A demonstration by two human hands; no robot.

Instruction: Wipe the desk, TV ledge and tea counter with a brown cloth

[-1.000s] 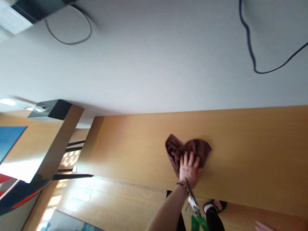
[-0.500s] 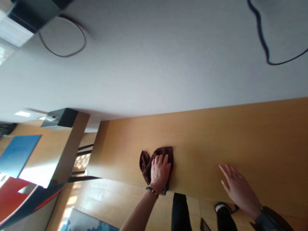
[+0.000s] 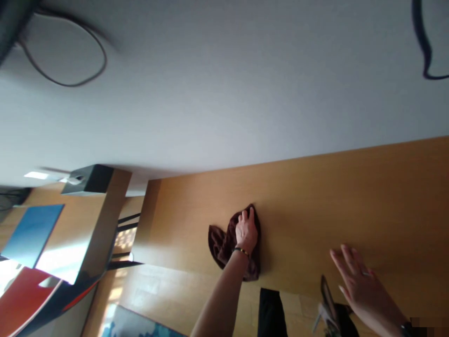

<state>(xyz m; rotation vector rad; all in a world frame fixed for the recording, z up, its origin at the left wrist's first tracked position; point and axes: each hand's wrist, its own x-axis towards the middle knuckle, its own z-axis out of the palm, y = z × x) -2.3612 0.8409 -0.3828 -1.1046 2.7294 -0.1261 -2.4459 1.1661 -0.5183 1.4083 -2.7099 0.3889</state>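
Observation:
My left hand [image 3: 247, 229] presses a dark brown cloth [image 3: 224, 243] flat against the vertical wooden panel [image 3: 351, 201] of a desk side. A beaded bracelet sits on that wrist. The cloth bunches out to the left of and below the hand. My right hand [image 3: 361, 283] is at the lower right with its fingers spread, flat against or just off the same wooden panel, holding nothing. A lanyard with a badge clip [image 3: 328, 304] dangles just left of that hand.
The white desk top [image 3: 224, 93] fills the upper half, with a thin looped cable [image 3: 66, 56] at the left and a black cable [image 3: 426, 51] at the right. A wooden leg [image 3: 101, 215] stands at the left. Wooden floor [image 3: 175, 295] and my dark trouser legs [image 3: 270, 313] lie below.
My left hand has slid the cloth to the left, then upward along the panel. My right hand came into view and spread against the wood at the lower right.

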